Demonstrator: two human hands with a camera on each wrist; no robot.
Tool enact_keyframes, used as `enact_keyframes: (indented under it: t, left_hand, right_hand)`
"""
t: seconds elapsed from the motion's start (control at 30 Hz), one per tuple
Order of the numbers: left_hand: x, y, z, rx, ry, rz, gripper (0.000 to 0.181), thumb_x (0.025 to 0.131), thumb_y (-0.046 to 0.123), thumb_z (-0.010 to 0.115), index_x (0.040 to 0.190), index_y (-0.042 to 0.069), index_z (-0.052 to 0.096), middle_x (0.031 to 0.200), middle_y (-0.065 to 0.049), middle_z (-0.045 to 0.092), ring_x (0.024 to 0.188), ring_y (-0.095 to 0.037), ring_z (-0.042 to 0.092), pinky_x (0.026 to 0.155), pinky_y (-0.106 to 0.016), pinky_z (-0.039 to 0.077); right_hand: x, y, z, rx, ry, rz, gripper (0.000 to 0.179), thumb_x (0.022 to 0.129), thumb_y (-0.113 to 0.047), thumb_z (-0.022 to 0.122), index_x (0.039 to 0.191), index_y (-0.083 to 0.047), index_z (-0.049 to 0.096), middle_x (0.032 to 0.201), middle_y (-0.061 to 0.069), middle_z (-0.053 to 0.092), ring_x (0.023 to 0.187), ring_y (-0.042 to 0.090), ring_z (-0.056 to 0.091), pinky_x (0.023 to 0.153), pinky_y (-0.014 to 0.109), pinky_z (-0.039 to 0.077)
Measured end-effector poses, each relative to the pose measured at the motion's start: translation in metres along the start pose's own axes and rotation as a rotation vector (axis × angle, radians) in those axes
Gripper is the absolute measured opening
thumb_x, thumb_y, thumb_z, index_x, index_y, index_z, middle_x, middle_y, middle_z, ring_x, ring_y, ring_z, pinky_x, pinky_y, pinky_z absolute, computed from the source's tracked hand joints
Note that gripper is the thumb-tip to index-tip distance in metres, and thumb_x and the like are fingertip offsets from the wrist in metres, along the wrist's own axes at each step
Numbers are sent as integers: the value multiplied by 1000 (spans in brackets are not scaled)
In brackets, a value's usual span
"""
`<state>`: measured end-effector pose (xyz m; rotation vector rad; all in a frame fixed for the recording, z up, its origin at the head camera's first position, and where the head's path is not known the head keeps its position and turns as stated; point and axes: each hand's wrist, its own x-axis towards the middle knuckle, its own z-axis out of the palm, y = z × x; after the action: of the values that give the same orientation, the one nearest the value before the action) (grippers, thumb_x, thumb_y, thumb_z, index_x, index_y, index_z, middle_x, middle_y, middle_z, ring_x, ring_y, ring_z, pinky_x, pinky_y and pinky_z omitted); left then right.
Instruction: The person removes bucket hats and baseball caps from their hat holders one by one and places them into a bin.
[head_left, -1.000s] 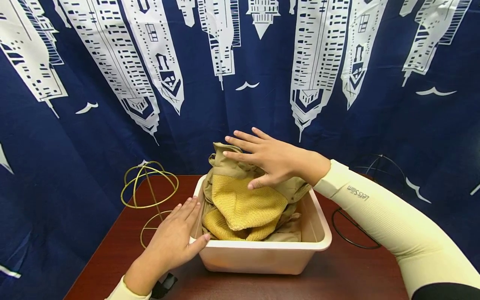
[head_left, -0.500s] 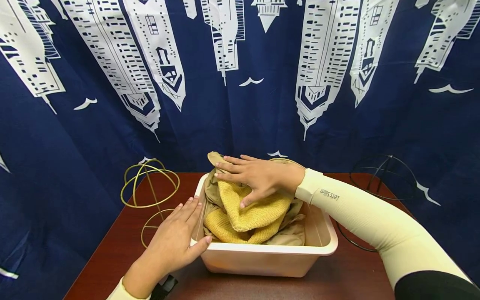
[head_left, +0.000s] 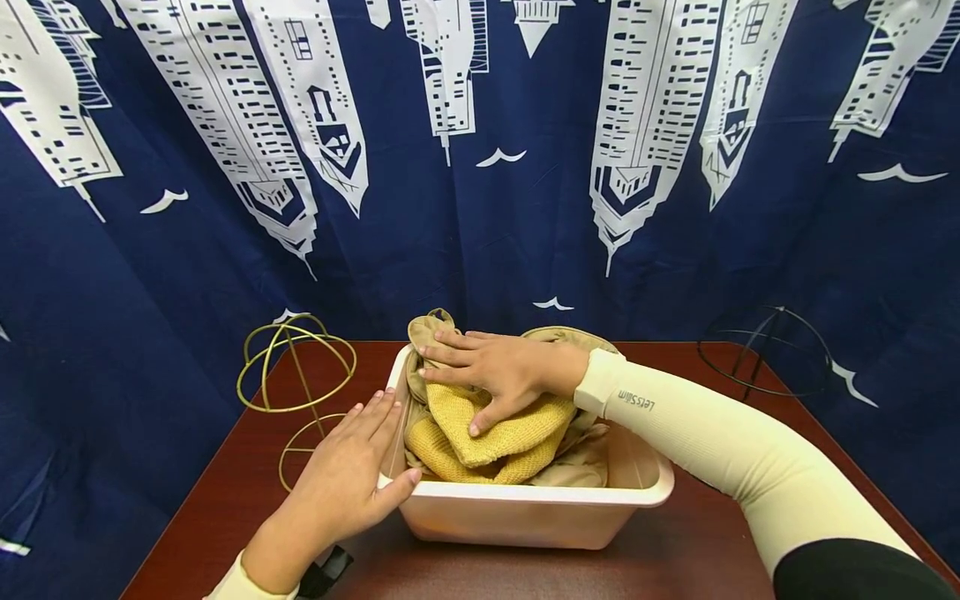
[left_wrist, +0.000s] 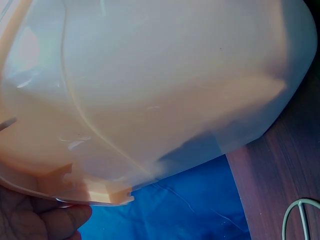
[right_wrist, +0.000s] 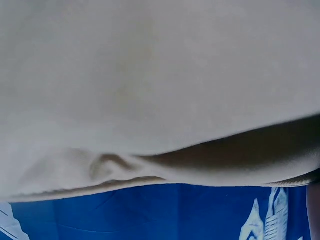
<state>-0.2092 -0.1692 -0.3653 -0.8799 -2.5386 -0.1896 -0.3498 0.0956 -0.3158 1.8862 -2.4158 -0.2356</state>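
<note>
Now: Two Hands at a Pink Tub

Right now the right hand lies flat on the yellow knit cloth, fingers straight, pressing it down. That cloth sits on tan cloth inside the pink tub. The left hand rests flat against the tub's left side, thumb on the rim, fingers straight. The tub stands on a dark red table. A gold wire stand is just left of the tub; a black wire stand is far right.
</note>
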Motion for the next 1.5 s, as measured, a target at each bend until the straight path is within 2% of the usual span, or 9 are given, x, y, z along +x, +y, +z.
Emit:
enact_keyframes:
  t: [0.1,0.37,0.73,0.9,1.03,1.3,1.5]
  left_hand:
    - [0,0,0,5,5,3,80,90,56,57,137,-9,53,147,-23,46,140,-34,40,114,-50,32]
    - [0,1,0,-5,6,0,80,89,55,59,138,-8,53,147,-22,46,139,-35,41,114,-49,32]
    - [0,1,-2,4,-10,-5,79,90,54,61,139,-8,52,148,-23,46,139,-35,41,114,-50,31]
    - [0,1,-2,6,-17,-10,79,90,55,59,138,-8,53,148,-23,46,139,-35,41,114,-50,31]
    - [0,1,-3,13,-14,-7,79,91,56,58,138,-8,53,147,-23,47,139,-35,41,114,-50,32]
    - [-1,2,-3,-1,-28,-17,79,90,55,60,139,-7,53,148,-22,46,139,-35,40,114,-50,33]
    - [-2,3,-2,-7,-23,-22,78,90,54,60,139,-7,52,148,-22,46,139,-34,40,114,-49,32]
  right_hand:
    - [0,-3,4,-22,2,-16,96,88,-76,45,161,-20,18,167,6,4,152,29,-3,121,44,8]
    - [-3,-15,11,-43,-20,-19,93,89,-77,42,160,-22,20,166,6,5,152,28,-2,121,47,10]
    - [-3,-27,29,-35,-25,-24,91,90,-74,43,160,-20,21,166,5,8,152,28,-2,118,58,8]
    - [-1,-27,37,-79,-13,-13,91,91,-73,43,160,-20,20,166,4,9,152,27,0,117,61,4]
    - [2,-27,41,-110,-20,-20,91,91,-73,42,160,-18,20,166,5,10,152,27,0,119,57,3]
    - [5,-27,47,-80,-76,-25,90,93,-71,40,160,-16,15,166,7,4,151,27,-6,120,51,10]
    - [5,-26,61,-44,-62,-27,89,94,-68,43,160,-15,15,166,7,4,151,27,-8,121,49,4]
